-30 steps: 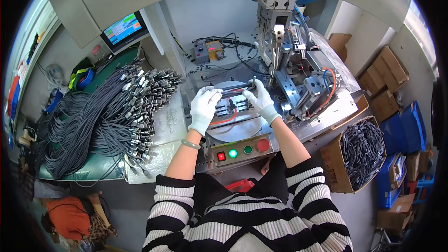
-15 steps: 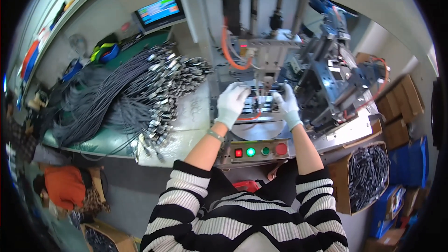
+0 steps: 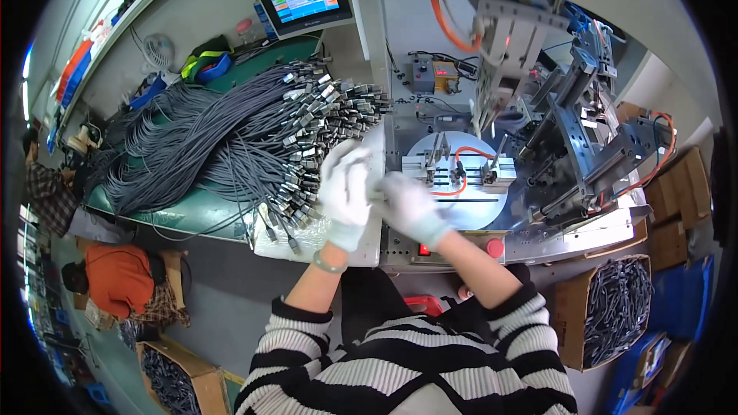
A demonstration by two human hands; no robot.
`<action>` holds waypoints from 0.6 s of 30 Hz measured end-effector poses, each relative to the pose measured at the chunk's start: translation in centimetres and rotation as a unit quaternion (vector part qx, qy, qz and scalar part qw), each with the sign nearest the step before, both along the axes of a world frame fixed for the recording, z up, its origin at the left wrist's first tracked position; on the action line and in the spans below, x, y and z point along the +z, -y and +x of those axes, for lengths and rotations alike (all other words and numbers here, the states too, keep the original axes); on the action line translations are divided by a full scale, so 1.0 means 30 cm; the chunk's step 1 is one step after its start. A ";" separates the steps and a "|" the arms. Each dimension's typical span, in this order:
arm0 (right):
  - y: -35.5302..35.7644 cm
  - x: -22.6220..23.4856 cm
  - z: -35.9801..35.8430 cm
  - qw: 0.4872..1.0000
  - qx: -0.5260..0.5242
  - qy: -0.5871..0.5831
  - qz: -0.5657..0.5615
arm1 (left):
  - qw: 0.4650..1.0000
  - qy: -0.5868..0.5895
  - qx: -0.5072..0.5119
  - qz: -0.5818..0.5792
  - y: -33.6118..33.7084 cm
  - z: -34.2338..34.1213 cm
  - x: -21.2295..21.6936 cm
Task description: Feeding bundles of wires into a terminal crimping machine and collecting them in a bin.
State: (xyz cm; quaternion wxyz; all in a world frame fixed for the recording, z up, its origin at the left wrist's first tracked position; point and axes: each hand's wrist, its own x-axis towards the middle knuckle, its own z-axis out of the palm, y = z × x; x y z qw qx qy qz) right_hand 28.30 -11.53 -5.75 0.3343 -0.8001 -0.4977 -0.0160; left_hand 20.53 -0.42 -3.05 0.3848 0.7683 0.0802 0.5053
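My left hand (image 3: 345,188), in a white glove, is by the right edge of a big pile of grey cables (image 3: 207,134). Its fingers are curled in, and whatever they hold is hidden. Close beside it my right hand (image 3: 410,204), gloved too, points left with its fingertips almost at the left hand; motion smears its fingers. Metal cable connectors (image 3: 307,157) lie heaped just left of my left hand. Right of both hands is a round plate (image 3: 480,211) carrying a metal fixture (image 3: 500,173) with clamps and an orange air tube.
Above the plate hangs a press head (image 3: 503,69). A metal frame with cylinders (image 3: 580,123) stands at right. A lit screen (image 3: 307,6) is at the back. A red button (image 3: 494,247) sits on the front panel. A carton of black parts (image 3: 619,303) stands lower right; another person (image 3: 123,280) bends at left.
Both hands have left the fixture and moved left to the cable pile's edge. The view has shifted, the press head now stands clear above the plate, and my right forearm crosses the button panel.
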 end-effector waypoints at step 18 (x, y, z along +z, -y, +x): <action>0.407 -0.029 0.214 0.989 -0.076 0.080 0.102 | 0.907 -0.246 0.006 0.341 -0.091 -0.018 -0.072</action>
